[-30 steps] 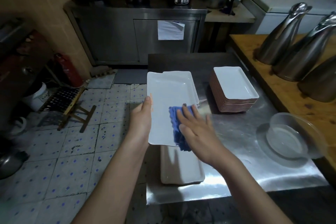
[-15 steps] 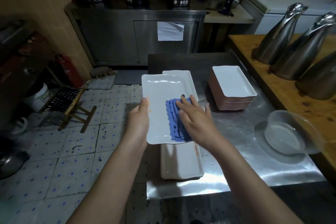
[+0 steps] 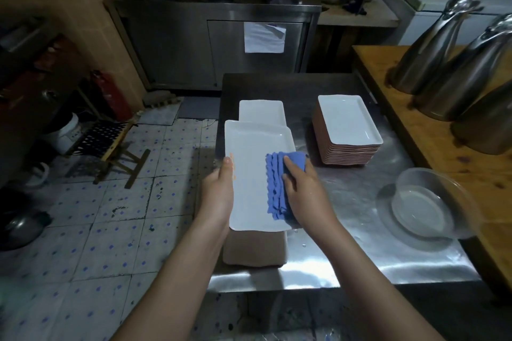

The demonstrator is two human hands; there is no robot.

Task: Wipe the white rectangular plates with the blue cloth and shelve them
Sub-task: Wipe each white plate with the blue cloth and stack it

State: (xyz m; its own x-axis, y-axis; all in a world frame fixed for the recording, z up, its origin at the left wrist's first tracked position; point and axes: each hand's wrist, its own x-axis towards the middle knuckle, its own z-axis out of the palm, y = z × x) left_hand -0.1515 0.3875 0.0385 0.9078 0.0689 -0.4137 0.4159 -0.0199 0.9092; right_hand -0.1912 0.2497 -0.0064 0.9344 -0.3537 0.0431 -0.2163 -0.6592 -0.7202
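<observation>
Left grip holds the plate, right hand wipes with the cloth.
The left hand [image 3: 219, 191] closes its grip on the left rim of a white rectangular plate [image 3: 253, 163], thumb on top, holding it just above the stainless steel worktop [image 3: 346, 196]. The right hand [image 3: 304, 194] presses a folded blue cloth [image 3: 275, 185] flat against the plate's right half. Over the last second the cloth has spread wider and slid along that side, so the wipe looks well under way, with the left half not yet covered. Under it lies an upturned brown-backed plate [image 3: 255, 249], and a tall stack of white plates [image 3: 349, 122] waits well to the right; nothing is shelved yet.
</observation>
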